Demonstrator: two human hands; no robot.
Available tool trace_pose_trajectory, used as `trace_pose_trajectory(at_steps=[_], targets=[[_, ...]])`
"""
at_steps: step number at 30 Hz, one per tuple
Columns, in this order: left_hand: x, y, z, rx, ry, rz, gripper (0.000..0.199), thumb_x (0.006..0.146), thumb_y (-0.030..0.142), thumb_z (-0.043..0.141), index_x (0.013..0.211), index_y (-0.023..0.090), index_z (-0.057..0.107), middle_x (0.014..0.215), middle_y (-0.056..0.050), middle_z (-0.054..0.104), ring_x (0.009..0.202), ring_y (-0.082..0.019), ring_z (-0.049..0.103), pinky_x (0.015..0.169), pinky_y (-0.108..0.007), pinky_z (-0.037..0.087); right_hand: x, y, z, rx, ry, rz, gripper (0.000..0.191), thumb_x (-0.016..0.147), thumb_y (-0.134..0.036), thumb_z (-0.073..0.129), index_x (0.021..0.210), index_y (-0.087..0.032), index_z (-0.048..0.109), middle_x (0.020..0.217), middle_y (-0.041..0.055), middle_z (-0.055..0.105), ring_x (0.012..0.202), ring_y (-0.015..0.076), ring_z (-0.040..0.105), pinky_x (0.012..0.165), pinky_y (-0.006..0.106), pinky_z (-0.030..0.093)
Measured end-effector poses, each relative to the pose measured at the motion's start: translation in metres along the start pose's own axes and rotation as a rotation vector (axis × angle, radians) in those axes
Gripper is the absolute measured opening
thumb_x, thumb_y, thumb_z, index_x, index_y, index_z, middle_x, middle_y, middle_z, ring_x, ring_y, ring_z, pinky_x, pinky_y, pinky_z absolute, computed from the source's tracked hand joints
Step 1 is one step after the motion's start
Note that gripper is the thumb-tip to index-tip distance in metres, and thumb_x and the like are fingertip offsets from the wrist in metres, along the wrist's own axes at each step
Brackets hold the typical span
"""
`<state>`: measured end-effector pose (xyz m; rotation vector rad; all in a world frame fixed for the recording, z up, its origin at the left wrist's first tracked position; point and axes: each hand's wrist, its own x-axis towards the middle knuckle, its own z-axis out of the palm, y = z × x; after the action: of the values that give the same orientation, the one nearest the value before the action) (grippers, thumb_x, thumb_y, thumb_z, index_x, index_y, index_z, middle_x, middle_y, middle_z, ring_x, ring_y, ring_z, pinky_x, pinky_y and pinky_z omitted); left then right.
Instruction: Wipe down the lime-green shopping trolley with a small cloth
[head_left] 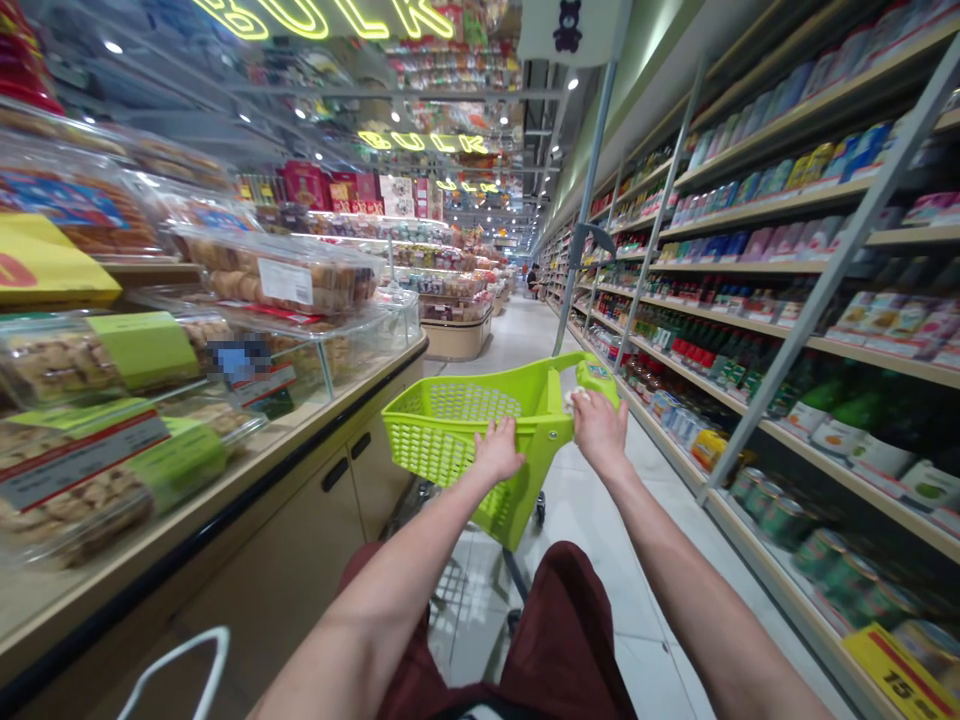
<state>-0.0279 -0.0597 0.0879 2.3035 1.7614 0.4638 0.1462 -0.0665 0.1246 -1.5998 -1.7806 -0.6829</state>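
Observation:
A lime-green shopping cart (529,470) with a perforated plastic basket stands in front of my knees, its basket pointing left towards the display counter. My left hand (497,452) grips the near rim of the basket, fingers over the edge. At the cart's handle end, my right hand (600,425) is closed around the green handle (596,375). Something small and whitish shows by the right fingertips, too small to name. In the part of the basket that I can see, only its perforated walls show.
On the left runs a counter (352,400) stacked with clear boxes of baked snacks (277,270). Shelves (750,270) of cans, bottles and cartons line the right side. A tiled aisle (517,320) leads ahead, with a person (533,280) far off. A grey post (585,220) rises behind the handle.

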Motion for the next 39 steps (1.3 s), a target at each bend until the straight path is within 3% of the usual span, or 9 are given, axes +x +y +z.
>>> trace_pose_trajectory(at_steps=[3,8,12,18,22,31,35,39], targets=[[-0.001,0.004,0.002,0.002,-0.005,0.01,0.074,0.071,0.033,0.051,0.137,0.022,0.018,0.147,-0.007,0.017,0.133,-0.028,0.015,0.104,-0.055,0.018,-0.002,-0.002,0.002,0.005,0.008,0.01,0.026,0.081,-0.02,0.043,0.101,-0.017,0.059,0.111,0.0153,0.058,0.103,0.0282,0.05,0.095,0.052,0.023],[-0.005,0.009,0.001,0.053,0.003,0.039,0.073,0.072,0.032,0.051,0.136,0.023,0.019,0.146,-0.006,0.019,0.133,-0.028,0.015,0.104,-0.054,0.017,-0.012,-0.022,0.02,0.048,-0.102,-0.18,0.037,0.077,-0.021,0.05,0.114,-0.016,0.052,0.123,0.0162,0.051,0.114,0.0283,0.044,0.096,0.048,0.027],[-0.004,0.008,0.002,0.109,0.026,0.058,0.075,0.071,0.028,0.053,0.137,0.025,0.018,0.146,-0.005,0.019,0.133,-0.027,0.015,0.105,-0.055,0.014,-0.012,-0.004,0.022,0.03,-0.127,-0.301,0.04,0.078,-0.011,0.044,0.116,-0.022,0.051,0.126,0.0113,0.05,0.116,0.025,0.044,0.097,0.046,0.029],[0.001,0.009,0.005,0.158,0.014,0.056,0.078,0.07,0.027,0.055,0.138,0.023,0.017,0.147,-0.005,0.018,0.133,-0.027,0.014,0.106,-0.054,0.012,-0.021,0.02,0.027,0.065,0.025,-0.289,0.038,0.081,-0.008,0.038,0.114,-0.018,0.055,0.124,0.011,0.052,0.121,0.0231,0.04,0.099,0.044,0.03],[-0.002,0.008,0.012,0.153,0.046,0.058,0.08,0.07,0.026,0.053,0.139,0.021,0.012,0.147,-0.006,0.015,0.134,-0.026,0.013,0.106,-0.053,0.014,-0.033,0.017,0.036,0.138,0.105,-0.304,0.039,0.084,-0.009,0.035,0.114,-0.02,0.056,0.128,0.0075,0.05,0.125,0.0207,0.036,0.102,0.044,0.028],[-0.014,0.005,0.024,0.121,0.084,0.051,0.081,0.072,0.027,0.052,0.139,0.02,0.008,0.148,-0.005,0.007,0.135,-0.025,0.006,0.107,-0.049,0.014,-0.058,0.009,0.043,0.157,0.154,-0.359,0.037,0.087,-0.01,0.035,0.114,-0.022,0.057,0.126,0.0053,0.052,0.13,0.0186,0.028,0.103,0.043,0.026],[-0.022,-0.002,0.032,0.108,0.116,0.064,0.075,0.072,0.025,0.051,0.138,0.018,0.015,0.148,-0.006,0.008,0.134,-0.024,0.01,0.107,-0.048,0.016,-0.06,0.007,0.042,0.169,0.241,-0.39,0.035,0.086,-0.011,0.038,0.114,-0.021,0.057,0.125,0.0058,0.053,0.127,0.0192,0.033,0.097,0.038,0.035],[-0.03,-0.014,0.049,0.099,0.074,0.023,0.067,0.072,0.026,0.051,0.134,0.018,0.025,0.147,-0.008,0.015,0.134,-0.025,0.014,0.106,-0.047,0.018,-0.072,0.008,0.048,0.189,0.237,-0.403,0.035,0.086,-0.01,0.039,0.113,-0.02,0.058,0.124,0.0057,0.054,0.123,0.0198,0.037,0.094,0.035,0.038]])
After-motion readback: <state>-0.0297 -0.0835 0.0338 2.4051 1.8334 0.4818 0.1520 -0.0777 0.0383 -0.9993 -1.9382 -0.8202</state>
